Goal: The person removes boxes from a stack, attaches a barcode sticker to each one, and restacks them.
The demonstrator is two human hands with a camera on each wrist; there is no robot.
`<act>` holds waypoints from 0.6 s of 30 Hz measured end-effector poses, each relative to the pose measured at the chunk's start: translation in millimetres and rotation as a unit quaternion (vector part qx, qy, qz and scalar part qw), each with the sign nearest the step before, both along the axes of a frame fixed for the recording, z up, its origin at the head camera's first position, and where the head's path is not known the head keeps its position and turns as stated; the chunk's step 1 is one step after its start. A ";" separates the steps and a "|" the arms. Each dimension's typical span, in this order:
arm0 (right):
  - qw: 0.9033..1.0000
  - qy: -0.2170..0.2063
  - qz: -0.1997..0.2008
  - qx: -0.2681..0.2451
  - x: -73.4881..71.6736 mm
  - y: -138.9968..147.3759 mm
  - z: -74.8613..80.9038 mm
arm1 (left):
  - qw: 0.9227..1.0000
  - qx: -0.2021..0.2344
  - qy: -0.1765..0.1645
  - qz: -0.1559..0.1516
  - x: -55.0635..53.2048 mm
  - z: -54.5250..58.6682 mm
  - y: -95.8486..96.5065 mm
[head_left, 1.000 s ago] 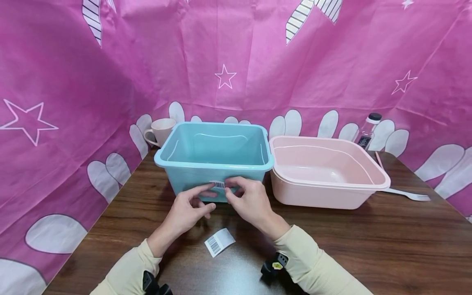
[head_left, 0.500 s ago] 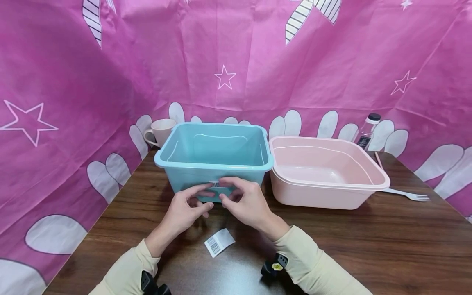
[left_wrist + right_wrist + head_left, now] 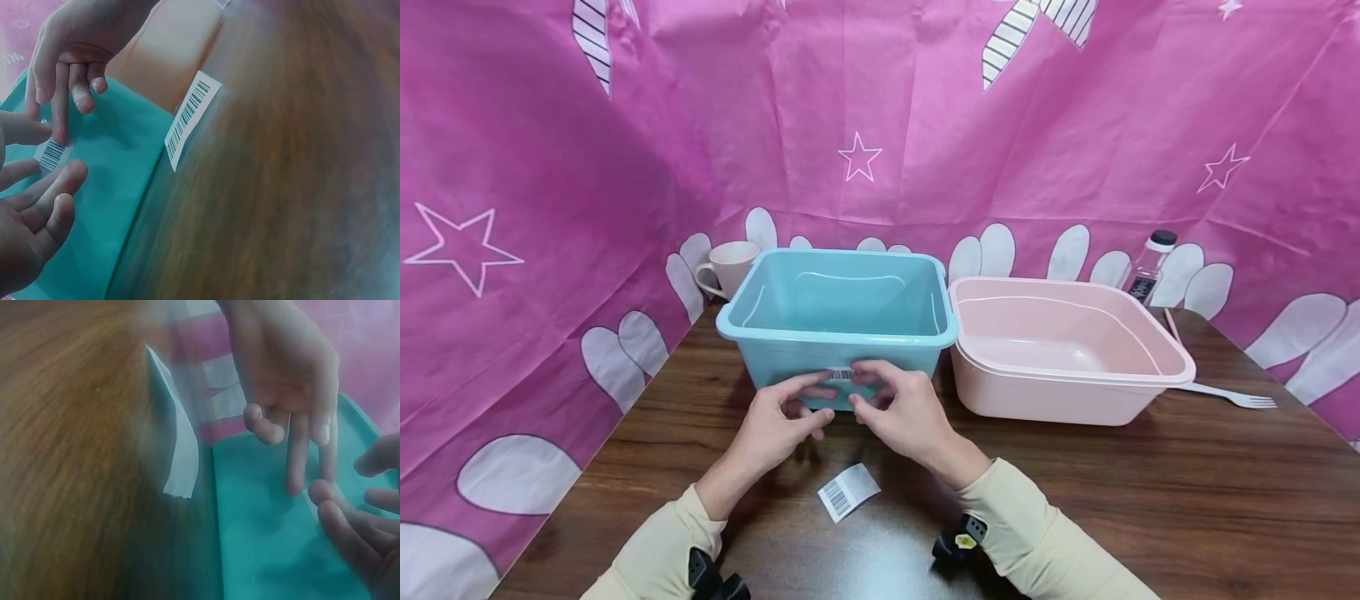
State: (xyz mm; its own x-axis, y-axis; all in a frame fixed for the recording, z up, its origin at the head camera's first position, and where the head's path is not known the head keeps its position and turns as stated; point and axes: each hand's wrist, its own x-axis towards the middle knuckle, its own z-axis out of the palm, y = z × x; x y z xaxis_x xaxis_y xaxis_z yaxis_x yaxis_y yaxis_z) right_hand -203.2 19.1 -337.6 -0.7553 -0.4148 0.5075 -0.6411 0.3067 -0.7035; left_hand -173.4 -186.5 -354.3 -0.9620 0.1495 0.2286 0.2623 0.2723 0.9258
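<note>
A small white barcode sticker (image 3: pixel 842 374) lies against the front wall of a light blue plastic tub (image 3: pixel 775 350). My left hand (image 3: pixel 781 423) is at its left end, index and middle fingertips touching the wall there, thumb held apart. From the other side my right hand (image 3: pixel 910 412) reaches in, its fingertips over the sticker's right end and its thumb lower down. In the left wrist view the sticker's bars (image 3: pixel 51 156) show between both hands' fingertips. A second, larger barcode label (image 3: pixel 848 492) lies curled on the table in front of the hands.
A pink tub (image 3: pixel 1045 400) stands close against the blue tub's right side. Behind them are a pale mug (image 3: pixel 732 265) at left and a clear black-capped bottle (image 3: pixel 1146 268) at right. A white fork (image 3: pixel 1232 395) lies beside the pink tub on the dark wooden table (image 3: pixel 1075 492).
My right fingertips slid left over the sticker, then eased back a little, and more of its bars show now. My left hand, the tubs and the loose label have hardly moved.
</note>
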 end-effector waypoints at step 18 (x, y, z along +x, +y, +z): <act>0.997 -0.069 0.010 0.017 -2.7 3.0 2.5 | 0.999 -0.004 -0.024 -0.029 -2.4 -1.2 -1.2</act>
